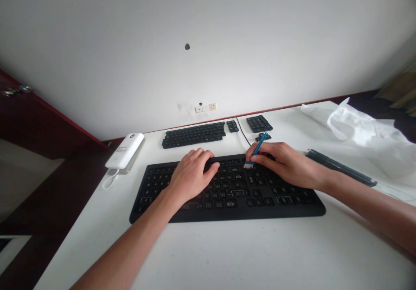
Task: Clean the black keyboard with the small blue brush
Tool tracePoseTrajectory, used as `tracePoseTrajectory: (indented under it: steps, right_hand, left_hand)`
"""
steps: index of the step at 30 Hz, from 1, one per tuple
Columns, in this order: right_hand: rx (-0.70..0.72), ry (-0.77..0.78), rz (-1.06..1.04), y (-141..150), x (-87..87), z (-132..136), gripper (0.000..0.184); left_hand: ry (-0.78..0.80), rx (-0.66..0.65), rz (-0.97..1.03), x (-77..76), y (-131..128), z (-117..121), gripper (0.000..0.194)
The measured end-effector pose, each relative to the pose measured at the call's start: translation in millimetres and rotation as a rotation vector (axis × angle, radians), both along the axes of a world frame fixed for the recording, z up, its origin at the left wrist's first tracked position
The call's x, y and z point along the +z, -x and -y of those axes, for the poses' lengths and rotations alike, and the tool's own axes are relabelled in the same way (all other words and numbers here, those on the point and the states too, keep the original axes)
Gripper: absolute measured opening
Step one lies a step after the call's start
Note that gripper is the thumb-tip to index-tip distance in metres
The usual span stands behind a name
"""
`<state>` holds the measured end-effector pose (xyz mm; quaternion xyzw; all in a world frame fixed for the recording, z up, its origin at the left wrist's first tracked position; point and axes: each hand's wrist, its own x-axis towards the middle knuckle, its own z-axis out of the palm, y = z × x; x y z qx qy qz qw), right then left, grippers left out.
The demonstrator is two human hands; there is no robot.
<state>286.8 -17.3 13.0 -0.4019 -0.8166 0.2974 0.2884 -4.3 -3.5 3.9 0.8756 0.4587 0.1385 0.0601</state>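
My left hand point(191, 175) rests on the left half of a black computer keyboard point(247, 215), holding nothing. My right hand point(279, 162) grips a small blue-handled brush point(258, 149), its white bristles point(248, 164) touching the keys near the top middle. Beyond the keyboard lie rows of black keys in a long strip point(193, 135). A small block of keys point(232, 125), a numeric keypad-shaped group point(259, 123) and a few loose keys point(262, 137) sit to their right, just past the brush.
A white power bank point(123, 151) with a looped cable lies at the far left. A thin black cable point(243, 131) runs behind the keys. Long dark bars point(341, 167) and crumpled white plastic point(357, 125) lie on the right. Wall sockets point(206, 107) sit above the table's back edge.
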Motion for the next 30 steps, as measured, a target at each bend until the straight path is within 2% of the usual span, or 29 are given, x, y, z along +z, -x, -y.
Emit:
tracePoseTrajectory:
  steps: [6,22,30]
  right_hand:
    - [-0.052,0.046,-0.079,-0.8,-6.2,-2.0,0.027]
    - [-0.007,0.029,0.002,-3.5,-1.7,-3.7,0.022]
    - [0.000,0.024,0.006,-3.9,-1.0,-3.3,0.026]
  left_hand:
    - [-0.002,0.000,0.001,0.1,0.1,-0.1,0.026]
    - [0.002,0.002,-0.002,1.0,0.1,0.3,0.025]
    - [-0.004,0.002,-0.001,0.3,-0.2,-0.1,0.025]
